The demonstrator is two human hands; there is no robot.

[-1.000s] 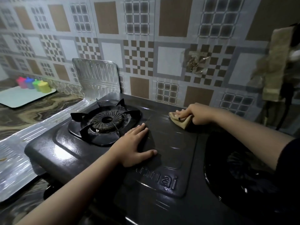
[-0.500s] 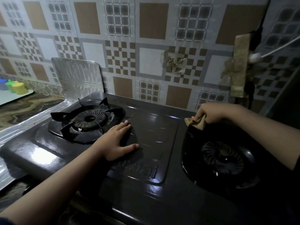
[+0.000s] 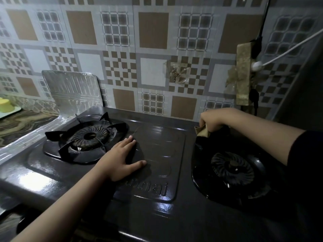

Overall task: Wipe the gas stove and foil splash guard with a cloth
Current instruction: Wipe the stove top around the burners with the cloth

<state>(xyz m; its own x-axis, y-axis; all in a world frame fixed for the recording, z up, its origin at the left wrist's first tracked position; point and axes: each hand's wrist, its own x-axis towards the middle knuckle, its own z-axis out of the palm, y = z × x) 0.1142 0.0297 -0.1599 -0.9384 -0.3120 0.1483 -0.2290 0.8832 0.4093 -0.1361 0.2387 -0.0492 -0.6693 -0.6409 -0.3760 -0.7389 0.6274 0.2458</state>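
A black two-burner gas stove [image 3: 157, 208] fills the lower half of the head view. My right hand [image 3: 212, 120] grips a small tan cloth [image 3: 202, 131] and presses it on the back rim of the right burner [image 3: 230, 167]. My left hand [image 3: 122, 159] lies flat, fingers spread, on the stove's raised middle panel beside the left burner [image 3: 87, 137]. A silver foil splash guard [image 3: 73, 91] stands upright behind the left burner, and a foil strip [image 3: 22, 145] runs along the stove's left side.
Patterned wall tiles [image 3: 152, 72] rise right behind the stove. A socket strip with a white plug and cables [image 3: 244, 75] hangs on the wall at the right. A marbled counter [image 3: 19, 124] lies at the left with a yellow cup [image 3: 6, 105] on a tray.
My right hand has slid the cloth rightward from the back of the middle panel to the right burner's back rim. My left hand has stayed flat on the panel. The view has shifted right.
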